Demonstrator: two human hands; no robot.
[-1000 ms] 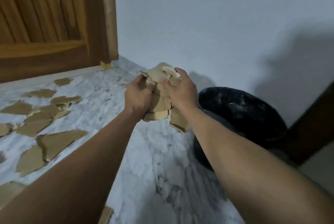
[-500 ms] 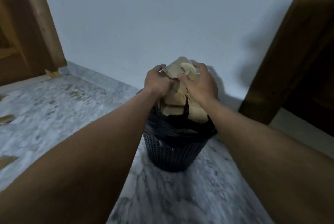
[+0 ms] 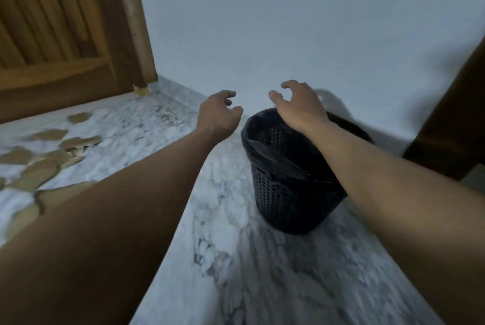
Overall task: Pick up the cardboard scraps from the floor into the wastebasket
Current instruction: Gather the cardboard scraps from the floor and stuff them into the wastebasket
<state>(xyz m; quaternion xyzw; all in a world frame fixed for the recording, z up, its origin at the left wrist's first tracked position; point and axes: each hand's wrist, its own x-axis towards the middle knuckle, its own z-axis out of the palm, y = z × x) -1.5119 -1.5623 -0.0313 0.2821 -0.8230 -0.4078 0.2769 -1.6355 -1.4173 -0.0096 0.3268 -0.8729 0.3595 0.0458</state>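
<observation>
Both arms reach forward, bare to the elbow.

Left hand [image 3: 219, 112]: empty, palm down, fingers loosely curled, holding nothing. It hangs above the floor [image 3: 223, 219], just beside the left rim of the wastebasket [image 3: 283, 193] and not touching it.

Right hand [image 3: 299, 107]: also empty, fingers spread and slightly bent, thumb apart from the rest. It hovers over the far side of the wastebasket's mouth. Contact with the rim: none seen.

Wastebasket: black mesh with a black bag [image 3: 265, 151] folded over its rim. It stands on the marble floor near the foot of the white wall [image 3: 288, 23] and appears tilted. The mesh inner wall shows at the near side. Contents: cannot tell, as the bottom is out of sight.

Cardboard scraps [image 3: 36, 176]: brown, torn and flat. They lie scattered along the left edge of the floor, below the wooden door [image 3: 65, 36], well apart from the wastebasket. The left forearm hides part of the nearest pieces.

A small yellowish bit [image 3: 141, 90] sits at the door's lower corner. Dark wooden panel [image 3: 451, 128] at the right edge, beside the wastebasket.
</observation>
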